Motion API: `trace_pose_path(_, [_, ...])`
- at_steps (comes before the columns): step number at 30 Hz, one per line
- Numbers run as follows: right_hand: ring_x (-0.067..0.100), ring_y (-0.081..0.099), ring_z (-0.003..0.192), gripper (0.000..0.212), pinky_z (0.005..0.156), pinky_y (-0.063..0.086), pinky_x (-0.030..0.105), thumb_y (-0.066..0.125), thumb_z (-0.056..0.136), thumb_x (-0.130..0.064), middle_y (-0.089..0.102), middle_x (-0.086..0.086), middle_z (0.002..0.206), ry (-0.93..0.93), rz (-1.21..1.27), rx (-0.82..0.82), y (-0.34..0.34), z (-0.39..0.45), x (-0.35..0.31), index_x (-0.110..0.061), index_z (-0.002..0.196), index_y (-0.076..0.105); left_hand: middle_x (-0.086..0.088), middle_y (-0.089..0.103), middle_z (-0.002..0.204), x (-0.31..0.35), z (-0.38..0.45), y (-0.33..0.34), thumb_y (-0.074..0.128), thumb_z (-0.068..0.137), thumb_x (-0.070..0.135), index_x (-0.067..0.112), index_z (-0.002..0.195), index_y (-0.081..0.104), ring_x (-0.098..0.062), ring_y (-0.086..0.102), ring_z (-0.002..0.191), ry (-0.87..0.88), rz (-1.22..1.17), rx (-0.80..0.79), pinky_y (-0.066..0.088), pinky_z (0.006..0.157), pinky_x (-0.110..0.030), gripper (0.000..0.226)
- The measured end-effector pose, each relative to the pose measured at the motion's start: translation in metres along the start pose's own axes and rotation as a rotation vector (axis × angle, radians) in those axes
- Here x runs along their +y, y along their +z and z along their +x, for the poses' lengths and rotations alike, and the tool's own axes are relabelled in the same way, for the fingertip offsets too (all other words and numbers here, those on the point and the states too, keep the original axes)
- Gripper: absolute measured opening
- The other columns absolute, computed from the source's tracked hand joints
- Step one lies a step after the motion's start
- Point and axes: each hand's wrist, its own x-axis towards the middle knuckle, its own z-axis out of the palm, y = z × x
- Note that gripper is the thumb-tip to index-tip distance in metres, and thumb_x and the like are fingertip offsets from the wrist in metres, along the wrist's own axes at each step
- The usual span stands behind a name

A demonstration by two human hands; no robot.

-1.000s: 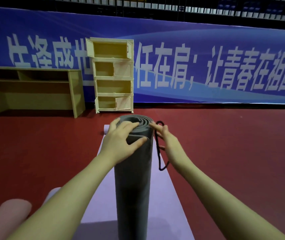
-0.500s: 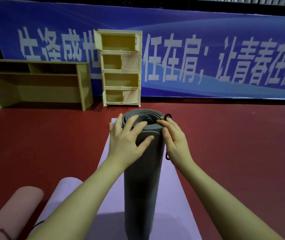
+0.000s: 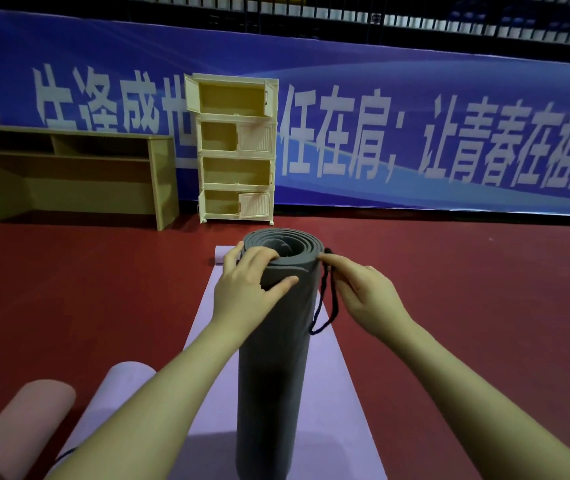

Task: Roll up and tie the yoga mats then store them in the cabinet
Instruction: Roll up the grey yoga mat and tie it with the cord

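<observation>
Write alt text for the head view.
A left hand grips the top of an upright rolled grey yoga mat while the right hand pinches a black cord beside it. Behind stands a cream cabinet, doors open.

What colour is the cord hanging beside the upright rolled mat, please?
Black; the cord shows clearly in the head view.
</observation>
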Motion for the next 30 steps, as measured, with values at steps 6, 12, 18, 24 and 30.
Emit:
trace_pose_path(6, [0.013,0.052,0.058,0.023,0.056,0.040,0.023,0.053,0.089,-0.031,0.068,-0.005,0.071,-0.138,-0.089,0.144,-0.003,0.024,-0.011,-0.015,0.092,0.068,0.013,0.058,0.118,-0.001,0.003,-0.006,0.071,0.079,0.044,0.022,0.110,0.062,-0.021,0.027,0.135,-0.019,-0.068,-0.030,0.035,0.087,-0.029,0.040])
trace_pose_path(12, [0.020,0.042,0.087,0.015,0.071,0.038,0.029,0.067,0.081,-0.029,0.045,-0.005,0.090,-0.024,0.081,0.200,0.013,0.045,-0.017,-0.017,0.085,0.074,0.018,0.056,0.122,-0.005,0.003,-0.010,0.071,0.081,0.039,0.026,0.115,0.062,-0.017,0.026,0.135,0.007,-0.109,-0.080,0.037,0.091,-0.032,0.038])
trace_pose_path(18, [0.010,0.055,0.100,0.007,0.089,0.037,0.010,0.071,0.084,-0.011,0.057,0.002,0.103,0.299,0.486,0.081,0.032,0.045,-0.025,-0.018,0.082,0.071,0.007,0.061,0.120,-0.014,0.003,-0.016,0.032,0.091,0.042,0.017,0.116,0.064,-0.008,0.030,0.124,0.104,-0.246,-0.091,0.017,0.103,-0.010,0.048])
trace_pose_path(24, [0.000,0.058,0.095,0.014,0.087,0.040,0.012,0.073,0.081,-0.012,0.061,0.001,0.099,0.430,0.656,0.163,0.043,0.045,-0.033,-0.026,0.078,0.072,0.018,0.053,0.127,-0.014,0.000,-0.018,0.064,0.076,0.059,0.027,0.121,0.058,-0.015,0.023,0.137,0.029,-0.091,-0.135,0.037,0.096,-0.033,0.056])
trace_pose_path(30, [0.007,0.034,0.136,0.022,0.112,0.028,0.026,0.060,0.094,-0.022,0.043,-0.003,0.140,0.483,0.713,0.130,0.054,0.031,-0.034,-0.032,0.114,0.061,0.011,0.064,0.118,-0.025,0.001,-0.008,0.038,0.087,0.053,0.020,0.115,0.067,-0.025,0.039,0.130,0.074,-0.192,0.012,0.032,0.097,-0.025,0.052])
